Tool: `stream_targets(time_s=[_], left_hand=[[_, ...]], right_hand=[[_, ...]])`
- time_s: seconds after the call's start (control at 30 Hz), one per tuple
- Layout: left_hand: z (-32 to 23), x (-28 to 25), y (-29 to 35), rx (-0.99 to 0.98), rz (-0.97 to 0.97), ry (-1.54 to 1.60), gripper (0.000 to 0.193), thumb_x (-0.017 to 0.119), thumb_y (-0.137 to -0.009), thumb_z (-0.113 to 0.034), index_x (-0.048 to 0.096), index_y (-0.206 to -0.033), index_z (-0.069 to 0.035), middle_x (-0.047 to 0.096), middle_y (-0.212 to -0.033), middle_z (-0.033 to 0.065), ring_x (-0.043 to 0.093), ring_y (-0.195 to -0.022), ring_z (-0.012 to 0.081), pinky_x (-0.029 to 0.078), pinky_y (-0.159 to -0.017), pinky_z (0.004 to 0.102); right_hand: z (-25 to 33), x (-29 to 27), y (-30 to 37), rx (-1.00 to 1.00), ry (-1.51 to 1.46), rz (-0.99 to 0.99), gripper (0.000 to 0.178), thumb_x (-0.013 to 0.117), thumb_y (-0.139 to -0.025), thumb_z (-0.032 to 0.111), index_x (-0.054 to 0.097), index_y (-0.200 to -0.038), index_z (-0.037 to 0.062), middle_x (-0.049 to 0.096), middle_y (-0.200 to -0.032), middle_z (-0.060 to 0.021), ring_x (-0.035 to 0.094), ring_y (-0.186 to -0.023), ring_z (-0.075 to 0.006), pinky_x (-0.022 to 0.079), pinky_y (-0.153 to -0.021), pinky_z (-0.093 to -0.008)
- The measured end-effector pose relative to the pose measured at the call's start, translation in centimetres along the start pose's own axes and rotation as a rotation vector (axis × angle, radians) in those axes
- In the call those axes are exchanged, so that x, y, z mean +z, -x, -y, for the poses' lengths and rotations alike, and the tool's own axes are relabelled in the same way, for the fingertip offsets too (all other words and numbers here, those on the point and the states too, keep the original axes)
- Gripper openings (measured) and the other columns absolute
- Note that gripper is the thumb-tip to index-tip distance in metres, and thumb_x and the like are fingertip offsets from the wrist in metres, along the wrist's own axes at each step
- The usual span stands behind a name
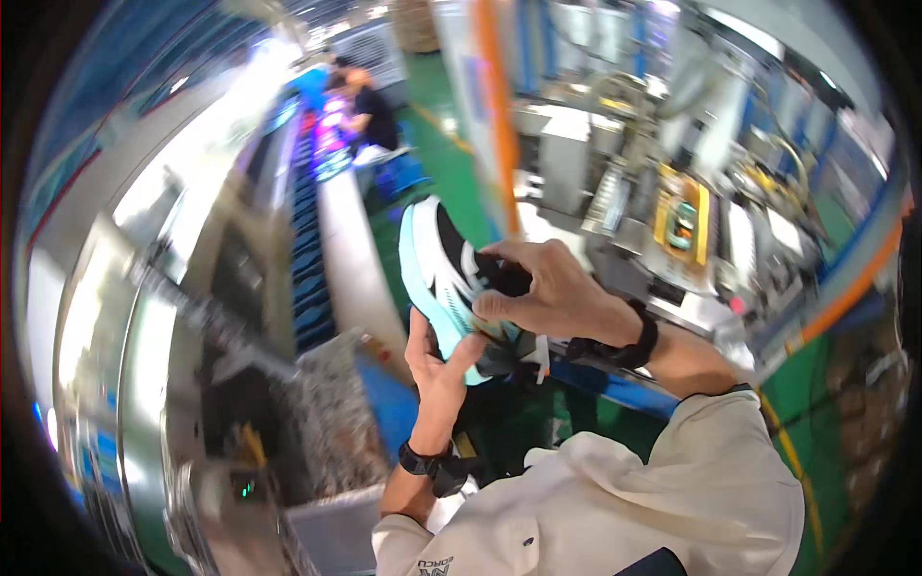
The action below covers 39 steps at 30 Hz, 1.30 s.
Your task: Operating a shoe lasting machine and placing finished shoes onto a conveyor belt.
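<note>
- The long conveyor line runs just beside the person's left arm, its blue trays in a row. If the shoe slips, I judge it drops toward that line or onto the green floor, well below the hands.
- The shoe, mint green with black and white panels, is held up in the air in front of the chest, toe pointing away and sole turned left. Nothing supports it but the two hands, so a loose hold is the main risk.
- The right hand curls over the heel end, its grip closed on the shoe's upper. Pressing hard there could crease the collar, in my view.
- The left hand cups the sole edge from beneath, thumb on the side; its grip is closed on the shoe too, but lightly, mostly fingertips. That looks the weaker hold.
- Both black wrist straps sit close to the work; a dangling lace or tag near the heel might snag, though it is too blurred to be sure.
</note>
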<state>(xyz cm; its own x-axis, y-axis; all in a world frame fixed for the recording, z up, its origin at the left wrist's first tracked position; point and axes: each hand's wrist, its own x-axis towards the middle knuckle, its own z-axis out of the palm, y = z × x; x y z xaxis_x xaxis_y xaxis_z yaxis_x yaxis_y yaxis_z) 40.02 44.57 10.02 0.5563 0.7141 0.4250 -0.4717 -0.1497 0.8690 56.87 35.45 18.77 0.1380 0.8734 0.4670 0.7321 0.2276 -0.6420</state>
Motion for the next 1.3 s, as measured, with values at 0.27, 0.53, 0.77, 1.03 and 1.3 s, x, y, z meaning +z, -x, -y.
stream_targets(time_s=[0.27, 0.53, 0.77, 1.03, 1.3], left_hand=[[13.4, 21.1, -4.7, -0.544, 0.216, 0.186, 0.056, 0.065, -0.092, -0.013, 0.042, -0.141, -0.001, 0.061, -0.117, 0.0091, 0.059, -0.104, 0.0145, 0.049, -0.087, 0.0287], [29.9, 37.1, -11.4, -0.805, 0.555, -0.076, 0.076, 0.07, -0.087, -0.043, 0.041, -0.139, 0.004, 0.058, -0.125, 0.0127, 0.057, -0.108, 0.016, 0.047, -0.088, 0.0285], [46.1, 48.3, -19.3, -0.416, 0.485, -0.765, 0.079, 0.08, -0.071, -0.043, 0.05, -0.118, 0.013, 0.063, -0.111, 0.0299, 0.061, -0.109, 0.0385, 0.048, -0.091, 0.043], [48.4, 48.5, -21.7, -0.674, 0.473, -0.674, 0.055, 0.065, -0.076, -0.011, 0.046, -0.123, 0.009, 0.062, -0.115, 0.0262, 0.063, -0.102, 0.0381, 0.053, -0.086, 0.0441], [31.4, 35.1, -18.6, -1.145, 0.582, 0.151, 0.038, 0.071, -0.083, -0.008, 0.057, -0.117, 0.005, 0.067, -0.102, 0.0074, 0.067, -0.086, 0.0177, 0.055, -0.077, 0.0305]], right_hand=[[-15.5, -8.7, 15.2, 0.547, -0.467, -0.691, 0.064, 0.076, -0.07, 0.009, 0.053, -0.128, 0.001, 0.061, -0.118, -0.0094, 0.057, -0.108, -0.017, 0.044, -0.097, -0.0307], [-26.0, -19.1, 28.3, 0.715, -0.406, -1.232, 0.052, 0.072, -0.074, 0.006, 0.057, -0.123, 0.0029, 0.064, -0.103, -0.0049, 0.06, -0.09, -0.0123, 0.048, -0.082, -0.0261], [-25.0, -24.2, 31.6, 0.841, -0.074, -1.424, 0.05, 0.063, -0.076, 0.002, 0.055, -0.125, -0.0018, 0.06, -0.11, -0.006, 0.057, -0.096, -0.0128, 0.046, -0.087, -0.0264], [-29.4, -29.4, 31.1, 0.935, 0.273, -1.293, 0.047, 0.066, -0.074, 0.006, 0.058, -0.12, -0.0013, 0.062, -0.1, -0.0048, 0.057, -0.089, -0.0128, 0.047, -0.083, -0.026], [-44.8, -37.8, 18.6, 1.246, 0.294, -0.553, 0.056, 0.078, -0.062, 0.03, 0.065, -0.104, -0.0042, 0.068, -0.098, -0.0198, 0.067, -0.088, -0.0283, 0.052, -0.078, -0.0348]])
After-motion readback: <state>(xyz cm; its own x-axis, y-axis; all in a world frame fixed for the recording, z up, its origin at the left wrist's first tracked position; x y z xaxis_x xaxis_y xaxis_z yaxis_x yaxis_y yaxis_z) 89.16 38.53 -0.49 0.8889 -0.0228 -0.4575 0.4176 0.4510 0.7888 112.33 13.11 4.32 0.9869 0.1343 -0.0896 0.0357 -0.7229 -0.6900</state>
